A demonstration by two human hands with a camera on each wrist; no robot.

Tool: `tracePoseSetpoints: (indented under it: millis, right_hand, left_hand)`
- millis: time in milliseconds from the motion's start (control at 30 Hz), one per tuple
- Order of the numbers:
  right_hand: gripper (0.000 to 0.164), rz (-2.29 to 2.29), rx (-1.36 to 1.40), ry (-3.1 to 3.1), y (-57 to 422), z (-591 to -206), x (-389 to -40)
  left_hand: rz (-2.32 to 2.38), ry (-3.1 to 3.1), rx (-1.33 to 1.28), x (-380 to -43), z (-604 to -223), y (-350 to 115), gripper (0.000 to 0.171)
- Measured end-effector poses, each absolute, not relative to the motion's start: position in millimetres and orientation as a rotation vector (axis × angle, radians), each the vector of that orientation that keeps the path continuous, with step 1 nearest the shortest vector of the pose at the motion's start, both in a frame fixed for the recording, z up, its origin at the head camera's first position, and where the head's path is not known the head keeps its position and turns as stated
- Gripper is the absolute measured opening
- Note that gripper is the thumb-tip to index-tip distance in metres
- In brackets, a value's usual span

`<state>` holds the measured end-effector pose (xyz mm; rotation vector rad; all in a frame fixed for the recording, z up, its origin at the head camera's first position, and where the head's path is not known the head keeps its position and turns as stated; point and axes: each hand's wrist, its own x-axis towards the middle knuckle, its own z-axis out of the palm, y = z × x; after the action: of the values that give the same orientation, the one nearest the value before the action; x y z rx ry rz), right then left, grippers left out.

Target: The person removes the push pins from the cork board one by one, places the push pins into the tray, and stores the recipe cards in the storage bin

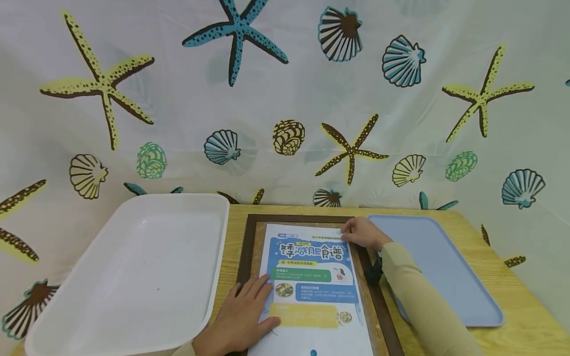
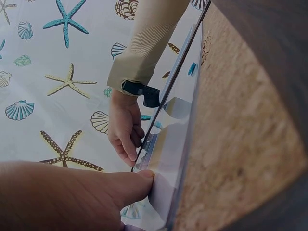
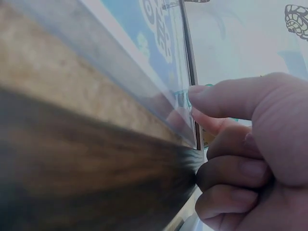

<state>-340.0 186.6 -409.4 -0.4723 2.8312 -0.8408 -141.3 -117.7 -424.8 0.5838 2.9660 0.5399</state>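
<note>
A printed poster (image 1: 313, 291) with Chinese lettering lies over a cork board (image 1: 260, 232) with a dark brown frame (image 1: 246, 252); a clear margin shows along its edge in the right wrist view. My left hand (image 1: 242, 314) rests flat across the poster's left edge, fingers spread, its thumb (image 2: 137, 185) touching the sheet. At the top right corner, my right hand (image 1: 364, 232) pinches the poster between thumb (image 3: 216, 98) and index finger, the other fingers curled. A small blue pin (image 2: 192, 69) stands on the poster's lower part.
A large white tray (image 1: 218, 237) sits left of the board on the wooden table (image 1: 530, 306). To the right lies a shallow light-blue tray (image 1: 445, 272), partly under my right forearm. Behind the table hangs a curtain (image 1: 267, 109) printed with starfish and shells.
</note>
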Motion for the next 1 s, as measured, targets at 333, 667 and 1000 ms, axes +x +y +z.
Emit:
tracePoseSetpoints:
  millis: [333,667,1000]
  right_hand:
    - [0.021,-0.772,-0.474,2.831,179.1,-400.9,-341.5]
    - [0.014,-0.765,-0.521,2.872,171.8,-401.9,-343.6]
    - [0.010,-0.649,-0.448,2.984,166.7,-409.8,-346.5]
  left_hand:
    - [0.561,2.960,0.576,-144.3,-423.1,-117.9,0.071]
    - [0.561,2.964,0.568,-143.0,-422.7,-120.0,0.070]
    - [0.555,2.927,0.566,-143.3,-422.8,-117.9,0.071]
